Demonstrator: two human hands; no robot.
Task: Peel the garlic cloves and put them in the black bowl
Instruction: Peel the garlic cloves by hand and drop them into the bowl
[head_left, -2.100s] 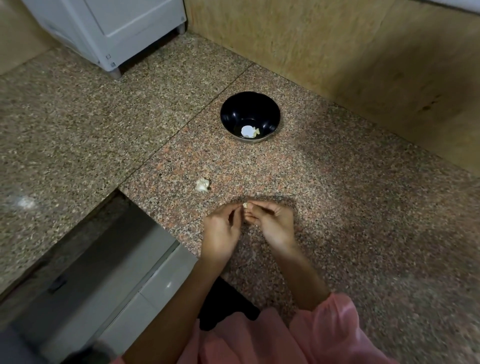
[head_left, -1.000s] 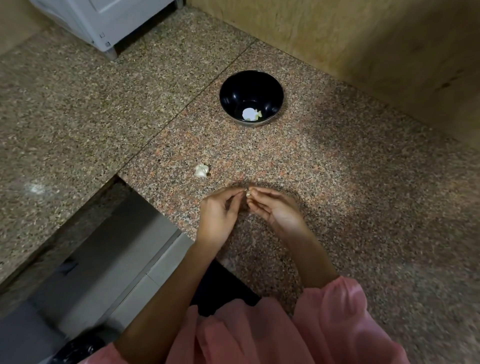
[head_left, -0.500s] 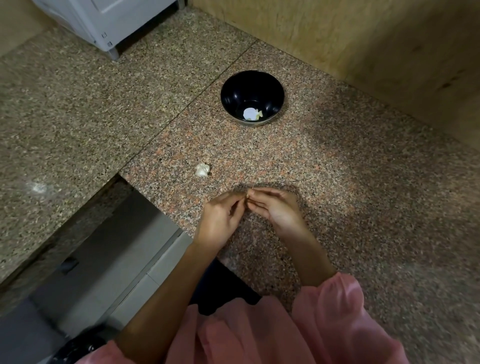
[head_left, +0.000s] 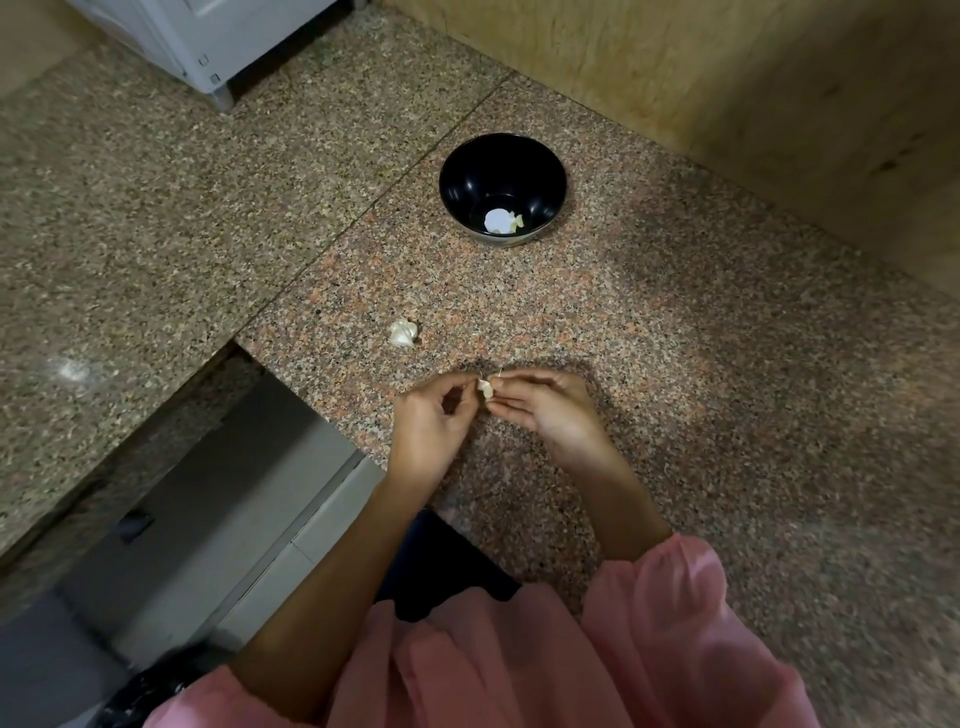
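The speckled granite surface (head_left: 675, 364) carries everything here, and it reaches from the person's body up to a beige wall. On it, in the far part, stands the black bowl (head_left: 467, 176), upright and open to the top; at its bottom lies one pale peeled clove (head_left: 517, 222) beside a round white spot that I cannot identify. Nearer to the person, the left hand (head_left: 426, 421) and the right hand (head_left: 550, 410) meet just above the surface, fingertips against fingertips, the other fingers curled in. A loose pale piece of garlic (head_left: 403, 333) lies on the surface, near the left hand and a little ahead of it; whether it is a whole clove or only skin, I cannot tell. Between the two hands is the garlic clove (head_left: 485, 388), pinched from both sides, so both hands are narrow and holding it. Its long axis is too small to read surely. I judge that the peeling is not yet finished. The bowl lies almost straight ahead of the clove and well apart from it, so either hand could carry it there; the right hand seems slightly nearer.
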